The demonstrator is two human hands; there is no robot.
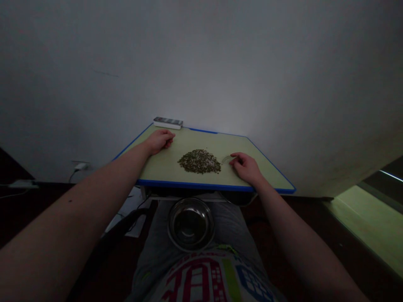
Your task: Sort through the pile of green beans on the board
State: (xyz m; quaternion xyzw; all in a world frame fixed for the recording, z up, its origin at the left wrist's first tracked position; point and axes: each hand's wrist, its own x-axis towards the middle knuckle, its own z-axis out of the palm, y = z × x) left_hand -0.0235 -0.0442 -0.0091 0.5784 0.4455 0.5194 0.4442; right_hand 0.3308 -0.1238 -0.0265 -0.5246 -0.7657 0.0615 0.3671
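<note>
Lying between the two hands, a loose heap of small brownish-green grains (199, 162) spreads on the pale top of the table (163, 168), nearer the blue front edge than the wall (217, 63). The left hand (161, 141) rests up and to the left of the heap, apart from it, with its fingers curled inward; whether anything is pinched in them I cannot tell. The right hand (244, 166) sits just to the right of the heap, thumb and forefinger brought near each other beside a thin, curved, pale thing (226, 159) that reaches toward the grains; whether they grip it is too small to tell. Beyond the left hand, a long, low box (168, 123) with a dark top stands at the table's far left corner. Below the front edge, a shiny metal bowl (210, 222) rests on the person's lap
</note>
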